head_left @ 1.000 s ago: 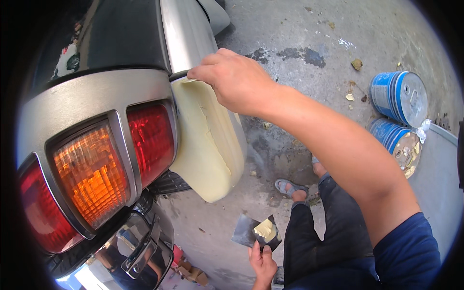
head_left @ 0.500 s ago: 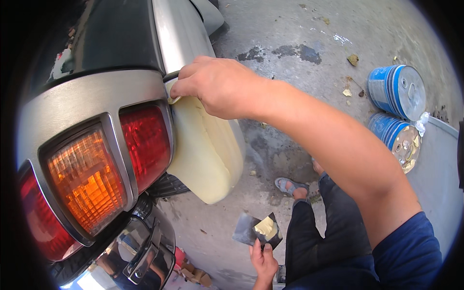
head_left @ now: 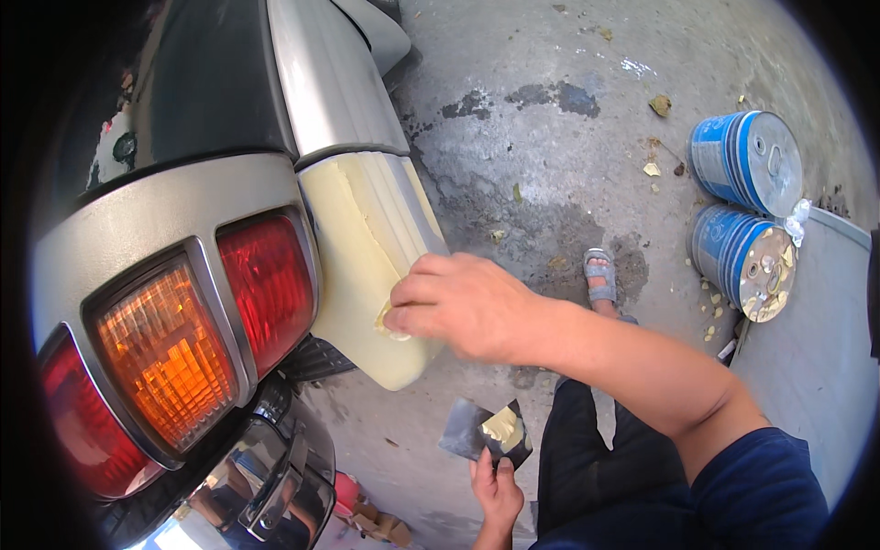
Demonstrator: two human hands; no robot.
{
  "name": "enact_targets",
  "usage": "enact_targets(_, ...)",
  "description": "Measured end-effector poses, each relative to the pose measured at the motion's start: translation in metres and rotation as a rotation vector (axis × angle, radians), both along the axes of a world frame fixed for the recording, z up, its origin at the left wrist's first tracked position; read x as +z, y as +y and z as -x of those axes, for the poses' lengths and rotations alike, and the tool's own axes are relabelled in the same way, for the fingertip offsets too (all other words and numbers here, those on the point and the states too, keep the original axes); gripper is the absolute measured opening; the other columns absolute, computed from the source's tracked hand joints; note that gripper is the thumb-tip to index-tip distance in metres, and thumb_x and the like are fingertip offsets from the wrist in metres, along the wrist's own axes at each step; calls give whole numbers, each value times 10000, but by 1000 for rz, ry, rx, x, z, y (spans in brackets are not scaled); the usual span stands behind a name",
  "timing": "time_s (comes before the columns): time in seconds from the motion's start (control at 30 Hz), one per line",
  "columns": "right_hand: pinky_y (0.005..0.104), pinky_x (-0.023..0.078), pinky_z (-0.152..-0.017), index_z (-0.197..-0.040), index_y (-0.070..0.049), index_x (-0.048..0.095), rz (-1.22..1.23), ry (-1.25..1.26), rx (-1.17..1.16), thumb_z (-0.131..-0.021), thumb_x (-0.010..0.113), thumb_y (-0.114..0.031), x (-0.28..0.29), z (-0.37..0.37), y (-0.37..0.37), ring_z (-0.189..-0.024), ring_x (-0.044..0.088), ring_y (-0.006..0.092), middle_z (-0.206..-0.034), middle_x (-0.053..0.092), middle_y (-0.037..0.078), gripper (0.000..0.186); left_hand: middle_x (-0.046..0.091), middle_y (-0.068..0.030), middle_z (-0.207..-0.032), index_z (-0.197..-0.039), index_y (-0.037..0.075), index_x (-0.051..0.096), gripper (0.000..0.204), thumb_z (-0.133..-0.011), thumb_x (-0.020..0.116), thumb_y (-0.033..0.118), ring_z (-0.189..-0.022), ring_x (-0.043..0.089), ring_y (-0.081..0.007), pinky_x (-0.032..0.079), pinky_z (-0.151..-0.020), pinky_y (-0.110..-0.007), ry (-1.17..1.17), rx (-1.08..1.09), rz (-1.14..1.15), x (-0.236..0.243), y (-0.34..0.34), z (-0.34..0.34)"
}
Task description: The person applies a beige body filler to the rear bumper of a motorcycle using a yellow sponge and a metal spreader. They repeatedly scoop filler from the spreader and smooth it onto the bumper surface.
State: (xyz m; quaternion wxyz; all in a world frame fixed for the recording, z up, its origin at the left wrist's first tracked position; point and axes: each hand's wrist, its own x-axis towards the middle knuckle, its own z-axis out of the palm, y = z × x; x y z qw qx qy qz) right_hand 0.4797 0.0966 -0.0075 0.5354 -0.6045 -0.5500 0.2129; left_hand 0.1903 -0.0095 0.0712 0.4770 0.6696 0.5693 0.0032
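My right hand [head_left: 458,304], fingers pinched, presses low on a vehicle's rear corner panel [head_left: 353,215] coated with cream body filler. A pale edge with fresh filler [head_left: 382,321] shows at its fingertips; the fingers hide most of what they hold. A long raised ridge of filler runs down the panel above the hand. Lower down, my left hand [head_left: 498,486] grips a dark, flat putty board [head_left: 466,433] by its near edge. On the board sits a lump of cream filler [head_left: 500,425].
Left of the panel are the red and orange tail lights [head_left: 174,339] and a chrome bumper [head_left: 247,500]. At right, two blue-and-white drums [head_left: 724,156] lie on the concrete, with filler scraps about. A grey panel [head_left: 816,321] lies beside them. My sandalled foot [head_left: 600,278] stands near the middle.
My right hand has swept from the panel's upper edge by the tail light down toward its lower end, uncovering the coated upper part. My left hand with the board has hardly moved; my foot has shifted.
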Motion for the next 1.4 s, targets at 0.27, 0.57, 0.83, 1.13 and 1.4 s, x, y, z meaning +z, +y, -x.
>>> enact_targets(0.27, 415, 501, -883, -1065, -115, 702, 36, 155, -193, -817, 550, -8, -34, -48, 28, -1062, 590, 298, -1061, 676, 67, 311, 559, -182, -1170, -1249, -49, 570, 368, -889, 518, 4, -1062, 569, -295, 447, -924, -356, 110, -26, 38, 3, 2, -6)
enact_targets(0.57, 425, 489, -909, -1090, -141, 702, 11, 94, -183, -906, 553, -79, -48, -93, 98, -1068, 587, 310, -1090, 677, 70, 245, 603, -105, -1012, -1128, -42, 603, 246, -895, 546, 14, -927, 499, -205, 427, -829, -321, 65, 34, 3, -3, -1, -7)
enact_targets(0.83, 420, 487, -907, -1077, -124, 704, -25, 143, -83, -879, 546, -44, -44, -85, 100, -1064, 590, 328, -1075, 673, 100, 265, 589, -111, -1024, -1148, -43, 596, 258, -902, 549, 17, -947, 507, -209, 426, -840, -318, 35, 41, 29, -7, -1, -10)
enact_targets(1.13, 399, 502, -886, -1036, -84, 711, -29, 201, 33, -804, 561, 28, -30, -23, 35, -1026, 608, 310, -1038, 685, 88, 299, 549, -127, -1099, -1182, -56, 575, 292, -903, 525, 10, -960, 524, -199, 438, -843, -305, 40, -3, 73, -14, 3, 5)
enact_targets(1.4, 356, 540, -784, -1070, -81, 696, 6, 369, 26, -754, 609, 63, -25, 41, -22, -960, 623, 280, -1066, 674, 62, 357, 503, -134, -1132, -1196, -80, 552, 313, -897, 517, 6, -1009, 553, -203, 456, -876, -304, 17, -45, 84, -16, 10, 3)
